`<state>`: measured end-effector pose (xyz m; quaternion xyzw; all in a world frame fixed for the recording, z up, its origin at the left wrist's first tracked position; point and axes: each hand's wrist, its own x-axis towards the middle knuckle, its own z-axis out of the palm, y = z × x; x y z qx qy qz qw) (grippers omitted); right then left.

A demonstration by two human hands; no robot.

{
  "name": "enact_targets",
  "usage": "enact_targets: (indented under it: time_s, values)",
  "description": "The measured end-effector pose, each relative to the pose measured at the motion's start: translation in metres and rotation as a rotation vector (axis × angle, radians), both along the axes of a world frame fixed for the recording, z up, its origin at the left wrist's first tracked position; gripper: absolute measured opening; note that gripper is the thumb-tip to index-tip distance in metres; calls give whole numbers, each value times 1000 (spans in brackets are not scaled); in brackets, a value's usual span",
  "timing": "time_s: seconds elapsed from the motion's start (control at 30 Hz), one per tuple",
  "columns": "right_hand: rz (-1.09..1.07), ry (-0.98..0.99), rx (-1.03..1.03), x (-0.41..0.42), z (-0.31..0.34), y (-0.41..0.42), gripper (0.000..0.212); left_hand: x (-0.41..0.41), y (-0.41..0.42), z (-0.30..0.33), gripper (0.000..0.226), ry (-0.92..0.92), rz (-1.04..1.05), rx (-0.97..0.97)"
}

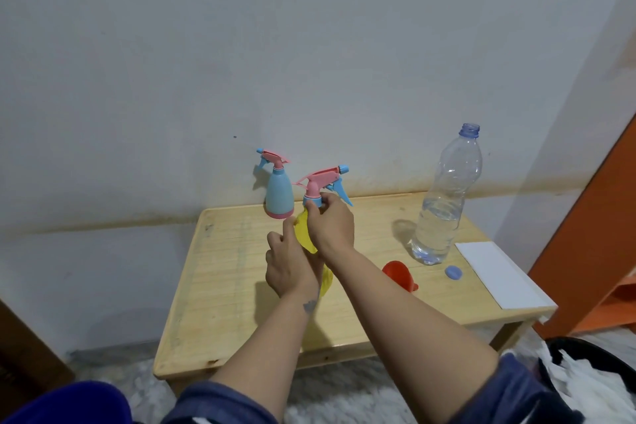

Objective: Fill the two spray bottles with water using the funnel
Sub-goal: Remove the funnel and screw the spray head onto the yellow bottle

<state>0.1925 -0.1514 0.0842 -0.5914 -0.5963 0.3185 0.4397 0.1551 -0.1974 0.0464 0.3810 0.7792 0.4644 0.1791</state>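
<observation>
The yellow spray bottle (304, 234) stands near the middle of the small wooden table (220, 286), and its pink trigger head (318, 181) is on the neck. The left hand (287, 265) wraps around the yellow body and holds it steady, while the fingers of the right hand (332, 220) pinch the blue collar (312, 199) under the head. I cannot tell if the collar is being loosened or tightened; judging from the half-full water bottle (444, 203), it may be either. To do it well, the left hand should keep the bottle upright and pressed on the table, and only the collar should turn, not the whole head. The blue spray bottle (279, 194) stands at the far edge against the wall, with its head on. The red funnel (399, 274) lies toward the right edge, near the loose blue cap (453, 273).
</observation>
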Motion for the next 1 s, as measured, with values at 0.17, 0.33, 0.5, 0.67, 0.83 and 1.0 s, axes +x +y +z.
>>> enact_targets:
  time_s: [0.17,0.33,0.5,0.67,0.83,1.0]
  values:
    - [54,174,-86,11,3,9,36,2,0,-1,70,361,-108,-150]
    - [-4,345,-180,37,4,27,32,-1,1,-11,77,541,-358,-90]
    - [-83,421,-224,76,-8,30,33,-23,7,-24,49,501,-395,-126]
    - [-87,218,-262,101,-34,11,32,-38,20,-32,41,567,-505,-402]
    - [83,158,-421,124,-46,-3,24,-43,35,-33,49,580,-640,-698]
    - [162,185,-498,134,-42,-2,35,-40,44,-35,47,619,-710,-806]
